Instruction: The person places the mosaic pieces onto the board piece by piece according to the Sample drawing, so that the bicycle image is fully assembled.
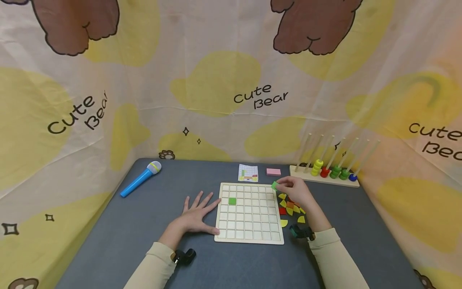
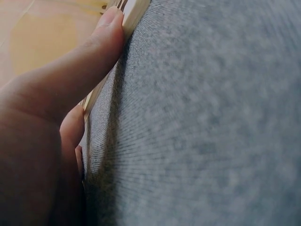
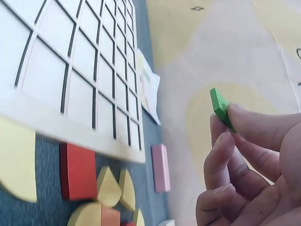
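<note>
Right hand [image 1: 296, 190] pinched one green square tile [image 1: 274, 186] between thumb and fingers near the far right corner of one pale wooden gridded board [image 1: 249, 216]; one seated green square [image 1: 232, 201] lay in the grid. Left hand [image 1: 196, 216] spread wide, holding nothing, touching the board's left edge. Beyond: one printed paper card [image 1: 248, 173], one pink rectangular block [image 1: 273, 172]. Yellow curved pieces [image 1: 301, 219] overlapped; count uncertain.

grid board: looked like pale matt wood, smooth | green tile [image 3: 217, 103]: had a smooth painted-looking finish | tabletop [image 2: 211, 117]: appeared matt, finely ribbed | backdrop [image 1: 205, 80]: was creased printed cloth | card [image 1: 248, 173]: seemed paper | microphone [image 1: 136, 182]: looked smooth plastic | bead rack [image 1: 301, 172]: resembled bare wood
</note>
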`<state>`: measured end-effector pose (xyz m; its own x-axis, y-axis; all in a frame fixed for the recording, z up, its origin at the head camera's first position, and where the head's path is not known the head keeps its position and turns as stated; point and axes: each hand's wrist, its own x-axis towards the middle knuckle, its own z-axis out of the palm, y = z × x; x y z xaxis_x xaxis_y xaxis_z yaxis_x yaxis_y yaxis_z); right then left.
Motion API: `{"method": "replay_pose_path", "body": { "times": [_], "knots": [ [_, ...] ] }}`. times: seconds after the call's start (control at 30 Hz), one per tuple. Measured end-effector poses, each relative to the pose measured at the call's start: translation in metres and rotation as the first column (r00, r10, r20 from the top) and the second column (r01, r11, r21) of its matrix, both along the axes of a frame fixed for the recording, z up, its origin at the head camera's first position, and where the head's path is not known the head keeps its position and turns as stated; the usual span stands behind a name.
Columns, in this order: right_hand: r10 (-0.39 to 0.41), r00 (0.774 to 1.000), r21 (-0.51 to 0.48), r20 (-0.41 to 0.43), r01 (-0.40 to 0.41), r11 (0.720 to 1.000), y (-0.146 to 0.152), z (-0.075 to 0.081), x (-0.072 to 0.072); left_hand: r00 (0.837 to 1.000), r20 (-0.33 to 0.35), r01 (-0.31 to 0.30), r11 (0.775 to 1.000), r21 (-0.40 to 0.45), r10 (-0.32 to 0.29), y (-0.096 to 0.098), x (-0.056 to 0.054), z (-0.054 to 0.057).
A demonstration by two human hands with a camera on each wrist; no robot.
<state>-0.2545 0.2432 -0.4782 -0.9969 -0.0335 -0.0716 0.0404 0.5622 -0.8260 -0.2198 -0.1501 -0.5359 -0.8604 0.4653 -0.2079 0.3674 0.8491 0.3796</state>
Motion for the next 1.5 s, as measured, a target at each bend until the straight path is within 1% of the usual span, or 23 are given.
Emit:
{"method": "replay_pose_path", "body": {
  "times": [0.13,0.27,0.5,0.67,0.87,1.13,1.37,1.5],
  "knots": [
    [0.016,1.000,-0.012,-0.004,-0.016,1.000,-0.010,0.001,0.000,1.000,0.001,-0.003,1.000,-0.009,0.003,0.000,-0.001,-0.002],
    [0.041,0.999,-0.018,-0.017,-0.041,0.999,-0.020,0.002,0.000,1.000,-0.003,-0.011,1.000,-0.007,0.011,0.000,-0.001,-0.002],
    [0.113,0.993,-0.023,-0.044,-0.114,0.993,-0.038,0.003,0.002,1.000,-0.008,-0.013,1.000,-0.003,0.013,0.001,0.000,-0.001],
    [0.121,0.992,-0.046,-0.036,-0.123,0.991,-0.050,0.002,0.004,1.000,-0.010,-0.013,1.000,0.006,0.013,0.000,0.001,-0.001],
    [0.134,0.991,-0.041,-0.027,-0.135,0.990,-0.062,0.000,0.005,1.000,-0.008,-0.002,1.000,-0.003,0.002,0.002,0.001,-0.001],
    [0.166,0.986,-0.087,-0.011,-0.166,0.982,-0.077,-0.001,0.003,1.000,-0.014,-0.009,1.000,-0.015,0.009,0.002,-0.001,0.000],
    [0.210,0.977,-0.069,-0.034,-0.212,0.975,-0.088,-0.006,0.002,1.000,-0.009,-0.003,1.000,-0.022,0.003,0.001,-0.001,0.001],
    [0.223,0.974,-0.073,-0.031,-0.225,0.972,-0.095,-0.009,0.002,1.000,-0.008,-0.008,1.000,-0.028,0.008,0.001,0.000,0.001]
  ]
}}
